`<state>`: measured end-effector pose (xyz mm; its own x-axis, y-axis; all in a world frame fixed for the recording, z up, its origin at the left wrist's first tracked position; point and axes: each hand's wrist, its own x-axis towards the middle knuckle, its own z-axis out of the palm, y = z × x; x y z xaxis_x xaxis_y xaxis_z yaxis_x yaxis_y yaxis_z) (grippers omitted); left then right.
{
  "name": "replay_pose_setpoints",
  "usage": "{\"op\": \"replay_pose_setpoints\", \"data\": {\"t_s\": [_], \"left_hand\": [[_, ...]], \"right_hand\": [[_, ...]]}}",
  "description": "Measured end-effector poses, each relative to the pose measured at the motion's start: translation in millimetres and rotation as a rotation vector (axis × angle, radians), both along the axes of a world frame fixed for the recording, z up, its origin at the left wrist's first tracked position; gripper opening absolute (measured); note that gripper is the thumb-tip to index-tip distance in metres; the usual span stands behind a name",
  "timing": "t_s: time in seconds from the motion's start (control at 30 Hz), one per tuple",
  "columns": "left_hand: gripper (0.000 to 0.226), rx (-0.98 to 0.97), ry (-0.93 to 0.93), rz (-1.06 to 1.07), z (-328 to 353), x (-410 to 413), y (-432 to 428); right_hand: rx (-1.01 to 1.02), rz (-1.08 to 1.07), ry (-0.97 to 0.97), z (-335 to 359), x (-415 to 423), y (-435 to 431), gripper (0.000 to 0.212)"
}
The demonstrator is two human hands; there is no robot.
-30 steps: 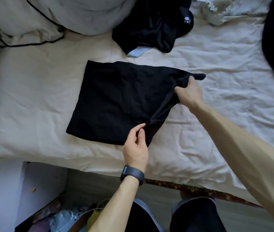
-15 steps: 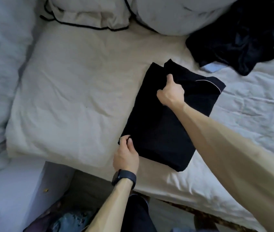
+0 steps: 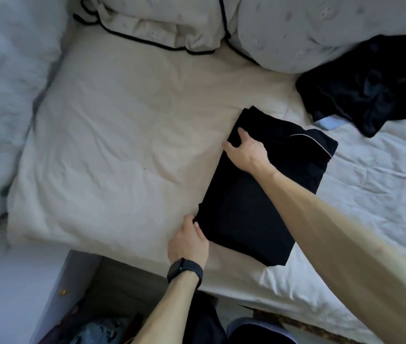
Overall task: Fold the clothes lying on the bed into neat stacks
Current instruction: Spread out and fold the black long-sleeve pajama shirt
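Head: right hand (image 3: pixel 246 151) flatter (on garment (image 3: pixel 244 214))

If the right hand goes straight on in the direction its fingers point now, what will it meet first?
Only the bare bed sheet: the right hand points up-left, off the folded black garment. Further on that line probably lies the pale fluffy blanket, though depth is unclear.
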<state>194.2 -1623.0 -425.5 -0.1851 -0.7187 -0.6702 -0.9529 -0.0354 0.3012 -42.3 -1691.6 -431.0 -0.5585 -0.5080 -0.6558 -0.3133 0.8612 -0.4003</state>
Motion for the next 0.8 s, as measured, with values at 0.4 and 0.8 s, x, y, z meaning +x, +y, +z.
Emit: {"op": "replay_pose_setpoints", "data": {"t_s": [0.4, 0.8], "left_hand": [[0.067, -0.024, 0.057, -0.086, -6.3, -34.5, -22.3], [0.052, 0.166, 0.072, -0.060, -10.0, -39.8, -25.8]], "right_hand": [[-0.066, -0.794, 0.162, 11.9, 56.1, 232.2, 0.060], [-0.318, -0.565, -0.187, 5.1, 107.3, 278.9, 0.091]]}}
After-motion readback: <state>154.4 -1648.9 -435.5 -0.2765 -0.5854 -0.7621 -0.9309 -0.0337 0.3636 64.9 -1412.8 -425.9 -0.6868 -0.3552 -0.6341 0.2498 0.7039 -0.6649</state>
